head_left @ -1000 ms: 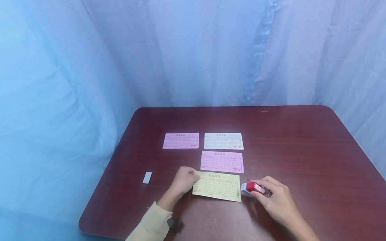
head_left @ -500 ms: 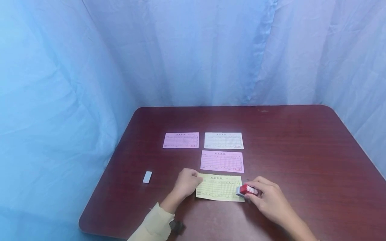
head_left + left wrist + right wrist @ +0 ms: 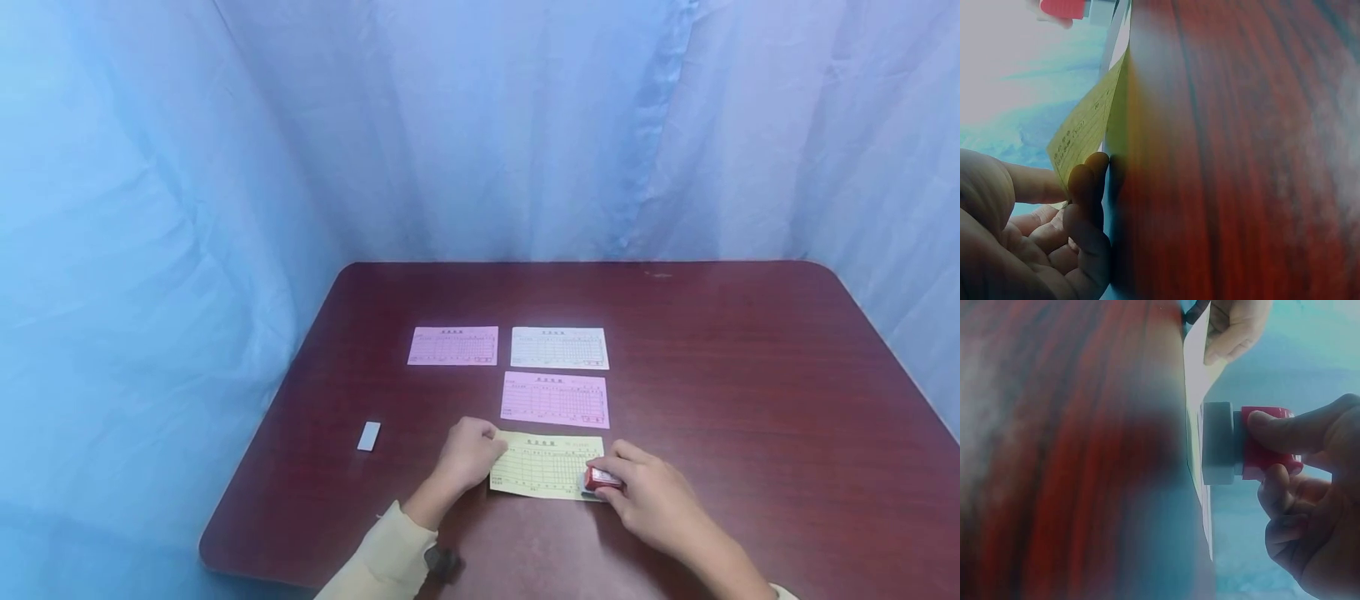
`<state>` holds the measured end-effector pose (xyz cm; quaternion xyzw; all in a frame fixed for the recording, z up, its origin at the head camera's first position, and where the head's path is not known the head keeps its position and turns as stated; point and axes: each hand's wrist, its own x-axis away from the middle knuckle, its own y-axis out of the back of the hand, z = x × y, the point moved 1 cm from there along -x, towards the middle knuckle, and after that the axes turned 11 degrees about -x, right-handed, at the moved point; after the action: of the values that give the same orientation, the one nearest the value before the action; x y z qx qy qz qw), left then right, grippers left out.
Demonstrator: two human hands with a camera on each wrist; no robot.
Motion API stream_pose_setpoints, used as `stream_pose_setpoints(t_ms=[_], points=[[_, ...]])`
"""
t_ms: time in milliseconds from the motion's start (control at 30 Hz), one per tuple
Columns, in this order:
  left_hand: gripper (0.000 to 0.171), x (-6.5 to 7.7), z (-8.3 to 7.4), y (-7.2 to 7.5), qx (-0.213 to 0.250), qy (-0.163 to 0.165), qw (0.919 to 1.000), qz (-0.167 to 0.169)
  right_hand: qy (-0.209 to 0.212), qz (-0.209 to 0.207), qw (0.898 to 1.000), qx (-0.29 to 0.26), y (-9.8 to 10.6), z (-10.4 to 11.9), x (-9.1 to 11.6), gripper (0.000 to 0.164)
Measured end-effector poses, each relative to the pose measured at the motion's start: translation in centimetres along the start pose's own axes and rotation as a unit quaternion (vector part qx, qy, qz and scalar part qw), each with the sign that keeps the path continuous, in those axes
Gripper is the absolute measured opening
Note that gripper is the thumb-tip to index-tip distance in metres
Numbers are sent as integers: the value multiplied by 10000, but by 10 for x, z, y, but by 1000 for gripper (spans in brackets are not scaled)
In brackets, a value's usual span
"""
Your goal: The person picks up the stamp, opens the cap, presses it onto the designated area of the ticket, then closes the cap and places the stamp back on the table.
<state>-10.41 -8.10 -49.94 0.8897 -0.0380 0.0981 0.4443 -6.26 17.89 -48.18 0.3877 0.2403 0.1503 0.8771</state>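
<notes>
My left hand (image 3: 467, 454) pinches the left edge of a yellow printed form (image 3: 536, 467) between thumb and fingers. In the left wrist view that end of the form (image 3: 1088, 115) is lifted and curves up off the table. My right hand (image 3: 648, 496) grips a red stamp (image 3: 602, 478) with a grey base, held over the form's lower right corner. Seen from the right wrist, thumb and fingers are on the red handle, and the grey base (image 3: 1218, 444) stands right at the paper's face.
Beyond the yellow form lie a pink form (image 3: 555, 400), a white form (image 3: 559, 347) and another pink form (image 3: 453, 346), each with a red mark at lower right. A small white cap-like block (image 3: 369, 436) lies on the left of the dark red table (image 3: 750, 375). Blue curtains surround it.
My right hand has moved left with the stamp, from beside the yellow form onto its lower right corner. The left hand and the form have shifted slightly right, and the form lies straighter.
</notes>
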Motion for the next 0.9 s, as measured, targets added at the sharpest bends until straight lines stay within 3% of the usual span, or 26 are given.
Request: stream_pose_setpoints(t_ms=[333,633,900], points=[[22,-1,0,-1,-78,-130,9998,-83,-53,256,9996,-43,-4,2,-3,32],[38,-2,-2,-2,-60,-240,9997,-41,-145,366,9992,-41,-4,2,-4,33],[41,-2,-1,1,7,-171,9999,-21,-187,530,9984,-20,-8,2,-7,29]])
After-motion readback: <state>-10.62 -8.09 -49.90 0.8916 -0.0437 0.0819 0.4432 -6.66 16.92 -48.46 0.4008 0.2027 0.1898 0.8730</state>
